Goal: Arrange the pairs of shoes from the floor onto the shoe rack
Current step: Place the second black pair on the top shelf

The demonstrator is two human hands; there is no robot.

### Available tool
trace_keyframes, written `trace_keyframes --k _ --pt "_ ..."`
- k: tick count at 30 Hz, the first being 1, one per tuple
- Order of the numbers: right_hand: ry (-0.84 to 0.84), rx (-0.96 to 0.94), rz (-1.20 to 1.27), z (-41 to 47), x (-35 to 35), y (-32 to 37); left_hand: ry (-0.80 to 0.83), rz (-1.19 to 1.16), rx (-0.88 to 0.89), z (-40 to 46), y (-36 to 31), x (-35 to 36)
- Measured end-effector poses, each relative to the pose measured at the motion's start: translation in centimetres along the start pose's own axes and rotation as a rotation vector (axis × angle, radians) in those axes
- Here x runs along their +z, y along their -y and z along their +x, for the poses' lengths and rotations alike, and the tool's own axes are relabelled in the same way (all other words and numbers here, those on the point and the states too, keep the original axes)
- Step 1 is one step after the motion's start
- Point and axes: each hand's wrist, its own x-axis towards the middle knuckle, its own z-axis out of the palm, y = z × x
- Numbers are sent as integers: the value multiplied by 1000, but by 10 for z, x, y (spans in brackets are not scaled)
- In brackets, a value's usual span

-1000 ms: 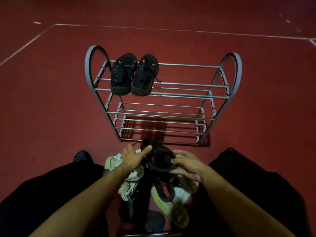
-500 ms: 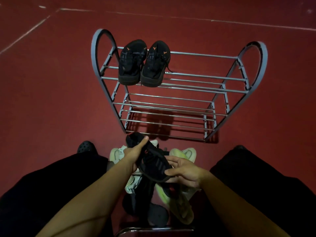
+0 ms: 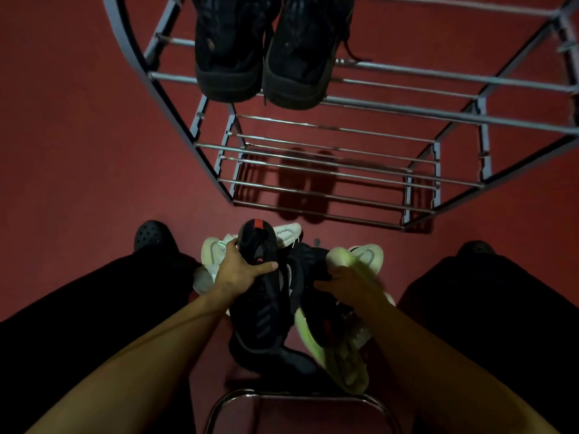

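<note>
The black shoe (image 3: 263, 277), shared by both hands before, is now clamped by the left hand (image 3: 241, 270) alone. The right hand (image 3: 351, 283) is blurred; its grip cannot be told. The rack (image 3: 407, 108) comes next.

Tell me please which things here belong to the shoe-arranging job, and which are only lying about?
Belonging to the job:
- grey metal shoe rack
- black pair of shoes on its top shelf
- black sneaker with red tab, gripped by the left hand
- second black sneaker, under the right hand
- pale green-white sneakers on the floor

Only lying about:
- chrome tube frame at the bottom edge
- person's own black perforated clog
</note>
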Motion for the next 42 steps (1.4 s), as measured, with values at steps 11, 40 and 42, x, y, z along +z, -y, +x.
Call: trace_keyframes --k 11,40,42 --pt "37 273 -189 22 39 -63 37 3 -57 25 28 8" --pt "-335 -286 154 -227 -92 58 10 -65 428 -177 -142 -38" --pt "-398 -388 191 -251 -94 72 5 -85 466 -193 -154 -43"
